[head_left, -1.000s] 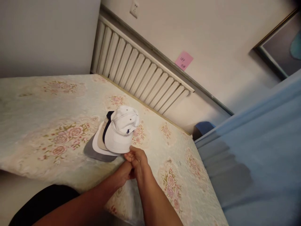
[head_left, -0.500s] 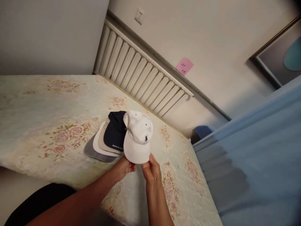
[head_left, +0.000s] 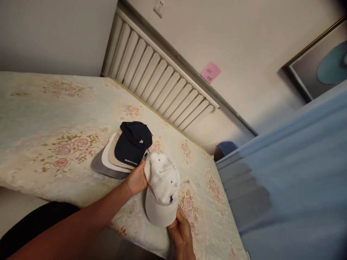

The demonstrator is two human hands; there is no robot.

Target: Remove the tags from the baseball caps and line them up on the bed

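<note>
A white baseball cap [head_left: 162,180] with a small dark blue emblem is held between my two hands, its brim toward me. My left hand [head_left: 137,178] grips the cap's left side near the back of the crown; the fingertips are partly hidden. On the brim's right edge, my right hand [head_left: 181,229] is closed, thumb on top and fingers beneath. Just to the left lies a pile of caps, topped by a dark navy cap [head_left: 132,139] with white lettering on its brim. Beige, white and grey brims [head_left: 99,164] fan out under it.
The pile rests on a flowered cloth [head_left: 73,119] covering a table or bed. A white radiator [head_left: 159,79] runs along the wall behind it. To the right hangs a blue curtain [head_left: 292,180]. A pink note [head_left: 210,72] and a framed picture [head_left: 320,65] are on the wall.
The white cap has come toward me, off the pile's right side, uncovering the navy cap's front. My left hand has shifted from the brim to the side of the crown.
</note>
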